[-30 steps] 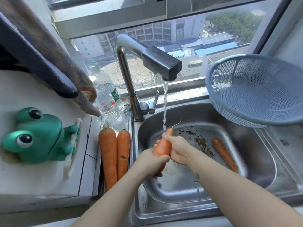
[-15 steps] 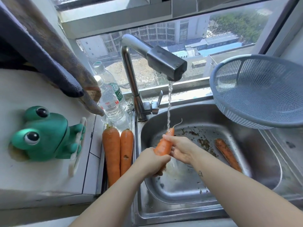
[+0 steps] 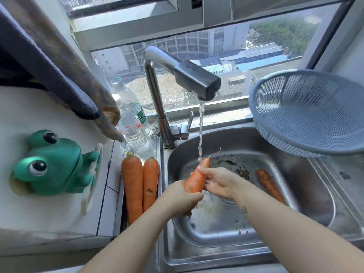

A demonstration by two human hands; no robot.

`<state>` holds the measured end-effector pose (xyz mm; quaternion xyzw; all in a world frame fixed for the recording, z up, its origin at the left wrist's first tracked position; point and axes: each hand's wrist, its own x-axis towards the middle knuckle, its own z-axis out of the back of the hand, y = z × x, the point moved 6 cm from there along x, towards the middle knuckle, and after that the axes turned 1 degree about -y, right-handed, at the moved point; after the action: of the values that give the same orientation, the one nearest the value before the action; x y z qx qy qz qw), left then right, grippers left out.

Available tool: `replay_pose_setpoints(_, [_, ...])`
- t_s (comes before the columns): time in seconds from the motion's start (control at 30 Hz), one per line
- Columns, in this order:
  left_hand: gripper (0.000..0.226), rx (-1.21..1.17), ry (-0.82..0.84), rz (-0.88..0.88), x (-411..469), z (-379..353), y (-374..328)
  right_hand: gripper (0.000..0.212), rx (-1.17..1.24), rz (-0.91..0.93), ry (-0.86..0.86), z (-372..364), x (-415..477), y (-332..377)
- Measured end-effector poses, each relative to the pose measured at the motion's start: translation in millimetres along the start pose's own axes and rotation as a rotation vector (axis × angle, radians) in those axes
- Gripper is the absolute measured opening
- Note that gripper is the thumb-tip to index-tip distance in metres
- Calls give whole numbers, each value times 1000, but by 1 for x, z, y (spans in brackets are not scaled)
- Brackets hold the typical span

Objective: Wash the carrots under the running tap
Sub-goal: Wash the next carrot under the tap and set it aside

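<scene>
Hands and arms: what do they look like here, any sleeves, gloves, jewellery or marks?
The left forearm and right forearm are bare, with no sleeve in view. The left hand and right hand wear no gloves, and no ring or watch shows. A small dark heart-shaped tattoo sits on the right forearm near the wrist.

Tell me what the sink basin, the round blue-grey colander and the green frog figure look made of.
Silvery sink basin: stainless steel, brushed, with dull reflections. Round blue-grey mesh colander: moulded plastic, matte, fine perforations. Green frog figure: probably plastic or rubber, smooth with soft sheen.
</scene>
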<state>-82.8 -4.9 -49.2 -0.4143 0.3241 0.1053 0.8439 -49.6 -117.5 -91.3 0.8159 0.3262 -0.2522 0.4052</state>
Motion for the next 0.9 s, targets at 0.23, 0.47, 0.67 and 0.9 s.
replay_pose_setpoints(0.23, [14,16,-26,10,-4,1,-5,25,-89,44,-113,-1,4,3])
replay_pose_setpoints(0.47, [19,85,-41,22,1,4,1,24,45,11,-60,-2,4,-8])
replay_pose_setpoints(0.67, [34,270,-126,-38,-2,-1,-1,25,-42,73,-153,0,6,-5])
replay_pose_setpoints(0.9, [14,-37,-7,16,-7,-1,1,16,-121,102,-26,-2,-3,-3])
